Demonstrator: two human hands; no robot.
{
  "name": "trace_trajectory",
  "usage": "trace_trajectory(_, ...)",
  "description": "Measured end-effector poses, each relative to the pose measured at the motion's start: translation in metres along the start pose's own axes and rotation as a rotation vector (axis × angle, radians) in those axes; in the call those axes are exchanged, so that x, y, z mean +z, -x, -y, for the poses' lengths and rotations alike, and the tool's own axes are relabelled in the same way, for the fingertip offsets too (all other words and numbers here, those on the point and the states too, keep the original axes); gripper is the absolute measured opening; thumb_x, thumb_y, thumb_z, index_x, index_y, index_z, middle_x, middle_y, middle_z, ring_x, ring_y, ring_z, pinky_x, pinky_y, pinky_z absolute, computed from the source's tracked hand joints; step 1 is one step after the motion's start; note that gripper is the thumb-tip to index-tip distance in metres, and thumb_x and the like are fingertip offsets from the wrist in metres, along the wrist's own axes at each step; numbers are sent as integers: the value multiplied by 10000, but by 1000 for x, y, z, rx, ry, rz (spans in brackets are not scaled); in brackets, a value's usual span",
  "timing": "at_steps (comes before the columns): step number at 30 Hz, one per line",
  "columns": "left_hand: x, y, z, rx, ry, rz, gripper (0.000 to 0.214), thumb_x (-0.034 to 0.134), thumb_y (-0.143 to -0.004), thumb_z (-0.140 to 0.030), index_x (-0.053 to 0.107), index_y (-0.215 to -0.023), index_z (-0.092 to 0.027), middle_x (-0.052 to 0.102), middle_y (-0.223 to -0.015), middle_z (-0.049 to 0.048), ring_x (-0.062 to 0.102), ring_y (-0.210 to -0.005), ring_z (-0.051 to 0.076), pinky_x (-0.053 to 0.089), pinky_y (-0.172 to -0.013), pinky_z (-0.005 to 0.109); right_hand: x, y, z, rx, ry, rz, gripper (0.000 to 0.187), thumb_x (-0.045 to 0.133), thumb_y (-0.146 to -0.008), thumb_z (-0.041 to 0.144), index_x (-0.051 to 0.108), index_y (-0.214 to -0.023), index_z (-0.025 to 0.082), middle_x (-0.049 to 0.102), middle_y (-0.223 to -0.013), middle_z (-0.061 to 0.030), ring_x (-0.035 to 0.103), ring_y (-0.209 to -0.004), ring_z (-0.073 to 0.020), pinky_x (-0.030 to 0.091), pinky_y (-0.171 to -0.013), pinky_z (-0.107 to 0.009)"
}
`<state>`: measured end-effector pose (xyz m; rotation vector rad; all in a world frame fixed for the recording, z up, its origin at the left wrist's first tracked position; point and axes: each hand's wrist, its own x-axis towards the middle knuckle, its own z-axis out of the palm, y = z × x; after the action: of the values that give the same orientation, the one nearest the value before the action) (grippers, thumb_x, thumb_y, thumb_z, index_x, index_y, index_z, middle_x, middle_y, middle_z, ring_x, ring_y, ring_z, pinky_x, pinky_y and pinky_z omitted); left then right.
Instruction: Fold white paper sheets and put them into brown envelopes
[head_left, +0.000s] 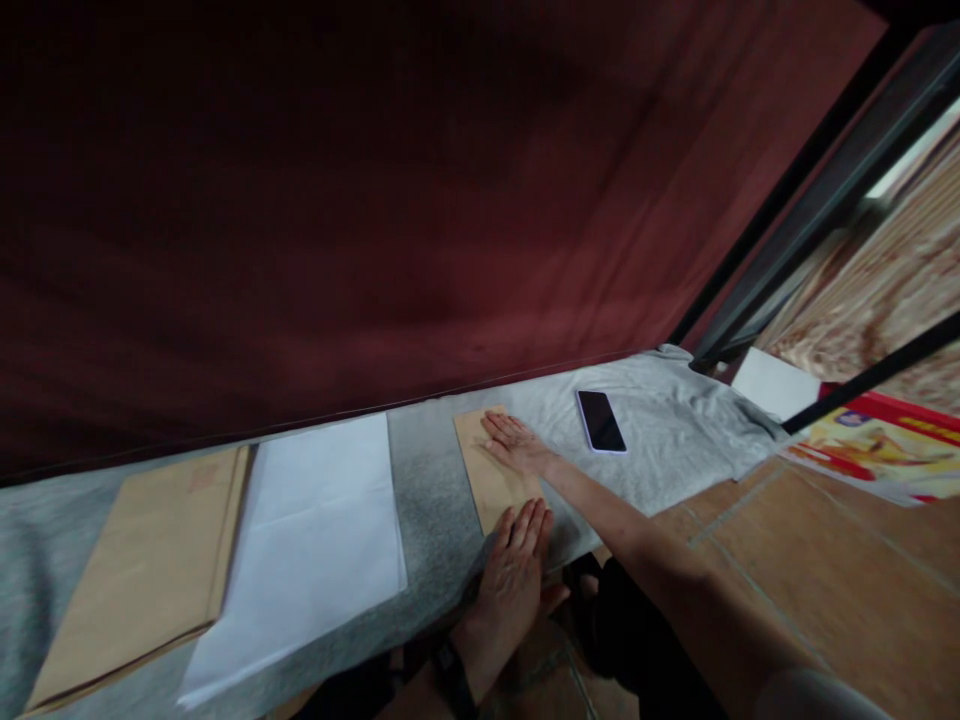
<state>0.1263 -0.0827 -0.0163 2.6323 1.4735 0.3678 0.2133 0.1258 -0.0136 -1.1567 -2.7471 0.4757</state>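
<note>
A small brown paper envelope [484, 480] lies flat on the grey cloth. My right hand [517, 445] rests on its far part, fingers stretched out and palm down. At its near end is my left hand [512, 575], with a dark band on the wrist; the fingers lie flat over the envelope's near edge and the thumb points off to the right. Neither hand grips anything. To the right of the envelope, a phone [601, 421] with a dark screen and a pale purple case lies face up.
White paper sheets [315, 540] lie left of the envelope, beside a stack of larger brown envelopes [142, 560]. Grey cloth [435, 470] covers the narrow surface. A dark red panel [450, 250] stands behind it. Right are dark metal bars [795, 190], a colourful box [877, 450] and floor tiles [847, 570].
</note>
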Motion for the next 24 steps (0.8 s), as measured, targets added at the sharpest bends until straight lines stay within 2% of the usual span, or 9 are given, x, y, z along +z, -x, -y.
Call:
trace_trajectory(4, 3, 0, 2, 30, -10, 1, 907, 486, -907, -595, 176, -1582, -74, 229, -1648, 169, 193, -1532, 306, 171, -1249, 466, 2, -10, -1, 71, 32, -66, 583, 320, -1051, 424, 214, -1599, 253, 211, -1661, -73, 151, -1539, -249, 160, -1247, -499)
trace_trajectory(7, 4, 1, 1, 22, 14, -8, 833, 492, -921, -547, 230, -1572, -98, 258, -1641, 159, 206, -1530, 290, 178, -1247, 464, 2, 0, 4, 31, 21, -28, 598, 301, -1052, 461, 210, -1600, 241, 212, -1660, -77, 142, -1540, -242, 132, -1251, -498)
trace_trajectory(11, 7, 2, 0, -26, 68, -31, 804, 541, -906, -503, 258, -1567, -144, 248, -1651, 126, 208, -1530, 274, 180, -1252, 470, -4, 33, 13, -94, -81, 109, 641, 258, -1055, 525, 196, -1602, 197, 183, -1666, -78, 122, -1543, -196, 87, -1266, -430)
trace_trajectory(15, 10, 1, -2, -68, 125, -20, 833, 588, -863, -587, 360, -1522, -132, 372, -1598, 145, 295, -1499, 295, 223, -1246, 478, -13, 72, 26, -109, -232, 187, 624, 250, -1056, 545, 197, -1599, 242, 171, -1670, -42, 129, -1540, -165, 61, -1270, -401)
trace_trajectory(19, 10, -1, -3, -93, 122, -2, 720, 660, -841, -518, 505, -1411, -106, 483, -1515, 186, 381, -1455, 315, 264, -1230, 497, -16, 106, 38, -72, -325, 196, 610, 226, -1058, 551, 245, -1587, 247, 219, -1658, -39, 169, -1534, -169, 73, -1271, -405)
trace_trajectory(24, 3, 2, 2, -37, 135, -13, 609, 685, -851, -361, 516, -1398, -154, 543, -1472, 152, 433, -1425, 285, 335, -1197, 490, -11, 137, 49, -28, -402, 139, 588, 178, -1067, 525, 371, -1545, 242, 303, -1633, -35, 237, -1516, -170, 94, -1272, -419)
